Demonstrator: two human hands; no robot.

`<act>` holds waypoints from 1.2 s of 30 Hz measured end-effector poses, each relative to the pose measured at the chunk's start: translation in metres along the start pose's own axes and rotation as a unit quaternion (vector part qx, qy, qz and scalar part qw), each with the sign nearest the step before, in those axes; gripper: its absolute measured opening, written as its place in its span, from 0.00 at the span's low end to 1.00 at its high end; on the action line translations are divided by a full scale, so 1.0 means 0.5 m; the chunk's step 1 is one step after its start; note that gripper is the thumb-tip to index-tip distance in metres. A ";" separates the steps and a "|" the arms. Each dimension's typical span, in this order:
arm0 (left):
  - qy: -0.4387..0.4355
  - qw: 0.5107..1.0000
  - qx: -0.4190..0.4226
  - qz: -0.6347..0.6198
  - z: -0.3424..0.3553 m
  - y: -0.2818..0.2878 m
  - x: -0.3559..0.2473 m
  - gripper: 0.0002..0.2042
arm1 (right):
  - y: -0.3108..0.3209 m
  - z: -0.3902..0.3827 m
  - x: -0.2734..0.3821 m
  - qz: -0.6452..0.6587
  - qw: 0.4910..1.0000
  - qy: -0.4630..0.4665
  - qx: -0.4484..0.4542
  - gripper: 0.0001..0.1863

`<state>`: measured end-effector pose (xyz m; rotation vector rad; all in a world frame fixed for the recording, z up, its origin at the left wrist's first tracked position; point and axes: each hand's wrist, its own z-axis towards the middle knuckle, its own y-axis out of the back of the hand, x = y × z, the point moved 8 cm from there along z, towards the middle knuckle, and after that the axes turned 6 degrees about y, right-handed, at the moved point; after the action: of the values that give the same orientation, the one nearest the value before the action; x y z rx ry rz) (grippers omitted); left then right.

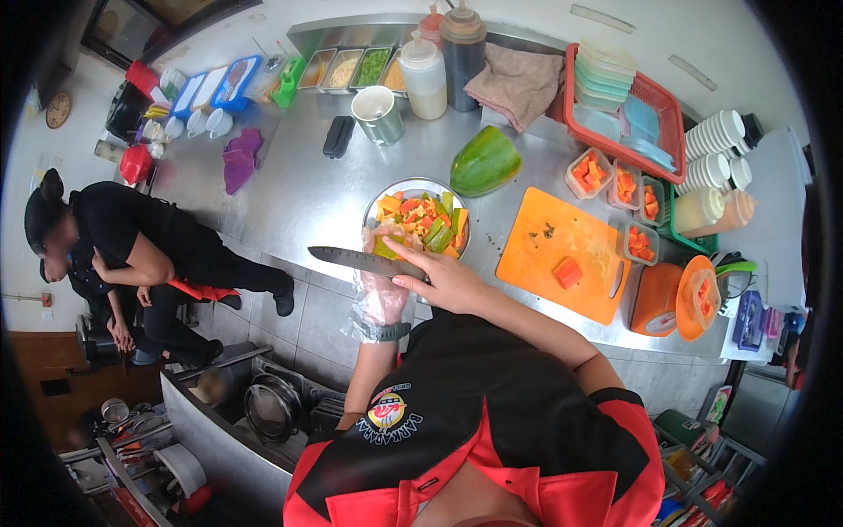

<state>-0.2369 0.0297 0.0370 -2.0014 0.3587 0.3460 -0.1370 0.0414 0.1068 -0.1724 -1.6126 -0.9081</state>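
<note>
My left hand, in a clear plastic glove with a watch at the wrist, is closed round a green-and-yellow papaya piece, partly hidden by the fingers. My right hand grips a knife, its dark blade pointing left across my left hand. Just beyond both hands sits a round metal bowl heaped with papaya peels and scraps. A large cut green papaya lies behind the bowl. To the right, an orange cutting board carries a red-orange papaya chunk and some dark seeds.
Containers of diced papaya stand right of the board, near an orange kitchen scale. A red basket holds lids. Squeeze bottles, a mug and trays of toppings line the back. People are at the left.
</note>
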 end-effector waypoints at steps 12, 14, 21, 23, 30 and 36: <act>-0.032 0.999 -0.024 0.021 -0.007 0.007 -0.003 0.14 | 0.002 0.002 -0.005 -0.011 1.000 0.001 -0.021 0.34; -0.033 0.999 -0.030 0.023 -0.010 0.005 -0.004 0.14 | 0.004 0.002 -0.007 -0.021 0.997 0.038 -0.056 0.35; -0.042 0.998 -0.006 0.038 -0.012 -0.009 -0.008 0.15 | 0.002 0.003 -0.025 -0.035 0.996 0.026 -0.077 0.35; -0.034 0.999 -0.003 0.028 -0.009 -0.010 -0.005 0.16 | 0.005 0.003 -0.025 -0.049 0.994 0.037 -0.091 0.35; -0.017 1.000 -0.007 0.021 0.001 -0.004 0.000 0.17 | 0.010 -0.001 -0.041 -0.066 0.996 -0.026 -0.062 0.35; 0.008 0.999 -0.039 -0.018 0.002 -0.007 0.006 0.17 | 0.015 -0.001 -0.048 -0.054 0.994 -0.087 -0.040 0.34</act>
<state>-0.2328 0.0320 0.0383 -2.0851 0.3246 0.3253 -0.1259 0.0550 0.0887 -0.2269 -1.7609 -1.0674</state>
